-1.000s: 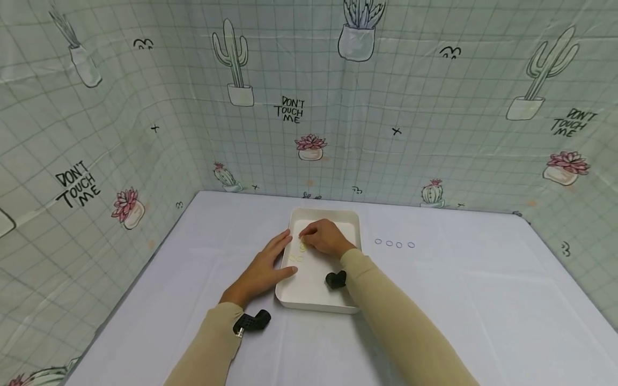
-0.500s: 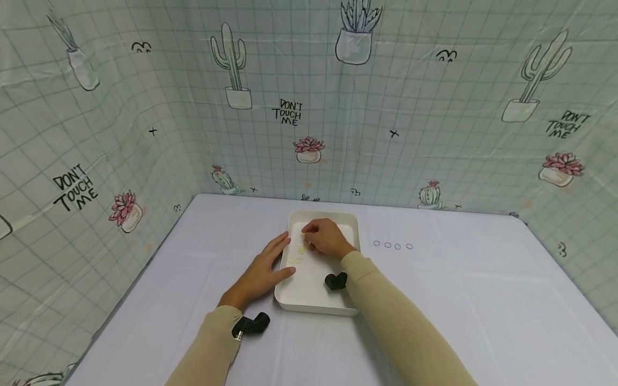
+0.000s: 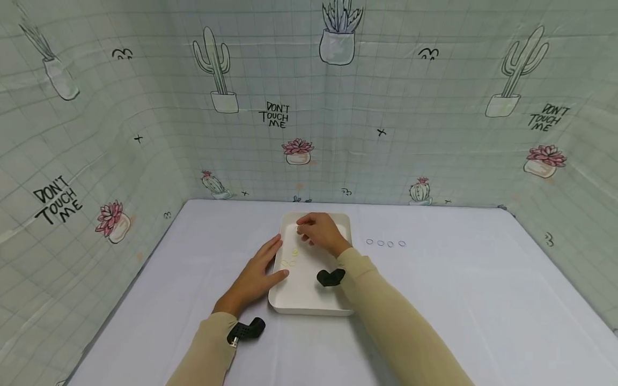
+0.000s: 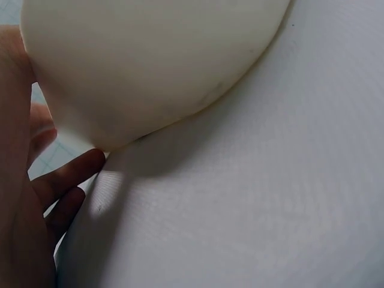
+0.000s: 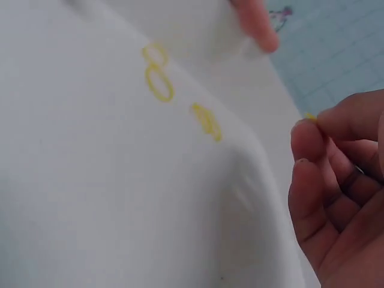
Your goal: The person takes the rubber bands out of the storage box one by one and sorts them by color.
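Observation:
A white rectangular tray (image 3: 309, 297) lies on the table, with several thin yellow rubber bands (image 3: 288, 262) inside near its left wall. My left hand (image 3: 253, 276) rests along the tray's left side, its fingers nearly straight and touching the outer wall, thumb over the rim. Above the far part of the tray is my right hand (image 3: 321, 231). Its thumb and index finger pinch a yellow rubber band, of which only a speck (image 5: 310, 116) shows in the right wrist view. Below that hand, several bands (image 5: 207, 122) lie on the tray floor, some overlapping.
On the table right of the tray, several dark bluish rings (image 3: 380, 243) lie in a row. The white-covered table (image 3: 458, 300) meets a cactus-print curtain (image 3: 367, 161) at the back and sides. Each wrist carries a black camera (image 3: 247, 329).
My right hand has risen off the tray's yellow bands toward the far end, pinching one. The left hand keeps its place on the tray. The head view has shifted slightly.

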Action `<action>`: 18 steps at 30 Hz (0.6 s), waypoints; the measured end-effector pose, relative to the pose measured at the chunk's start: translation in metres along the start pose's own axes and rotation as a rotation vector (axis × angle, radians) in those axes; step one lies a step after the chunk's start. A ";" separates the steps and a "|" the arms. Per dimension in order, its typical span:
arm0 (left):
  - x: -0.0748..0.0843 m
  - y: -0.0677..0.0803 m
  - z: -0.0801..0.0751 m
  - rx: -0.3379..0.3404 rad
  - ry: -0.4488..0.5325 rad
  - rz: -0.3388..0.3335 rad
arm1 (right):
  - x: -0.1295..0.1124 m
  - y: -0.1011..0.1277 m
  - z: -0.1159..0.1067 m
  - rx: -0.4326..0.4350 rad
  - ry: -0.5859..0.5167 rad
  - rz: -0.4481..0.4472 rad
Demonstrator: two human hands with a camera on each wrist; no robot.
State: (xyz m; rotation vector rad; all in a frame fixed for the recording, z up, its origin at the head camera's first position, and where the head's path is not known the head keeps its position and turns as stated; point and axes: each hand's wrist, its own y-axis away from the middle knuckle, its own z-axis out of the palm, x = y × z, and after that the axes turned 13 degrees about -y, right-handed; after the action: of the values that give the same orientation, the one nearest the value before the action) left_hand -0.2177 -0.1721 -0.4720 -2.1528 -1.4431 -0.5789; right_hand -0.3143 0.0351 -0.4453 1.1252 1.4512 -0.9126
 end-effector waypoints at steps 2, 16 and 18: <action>0.001 0.001 0.000 -0.003 -0.006 -0.007 | -0.007 0.006 -0.002 -0.019 -0.010 0.003; 0.002 0.002 0.005 0.016 -0.029 -0.037 | -0.017 0.044 -0.030 -0.012 -0.207 -0.007; 0.004 0.002 0.006 0.009 -0.030 -0.040 | -0.014 0.049 -0.034 0.005 -0.236 -0.007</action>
State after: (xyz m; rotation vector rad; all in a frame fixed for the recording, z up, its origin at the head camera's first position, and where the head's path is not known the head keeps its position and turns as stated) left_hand -0.2142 -0.1667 -0.4746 -2.1386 -1.5055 -0.5562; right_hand -0.2762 0.0783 -0.4240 0.9808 1.2607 -1.0182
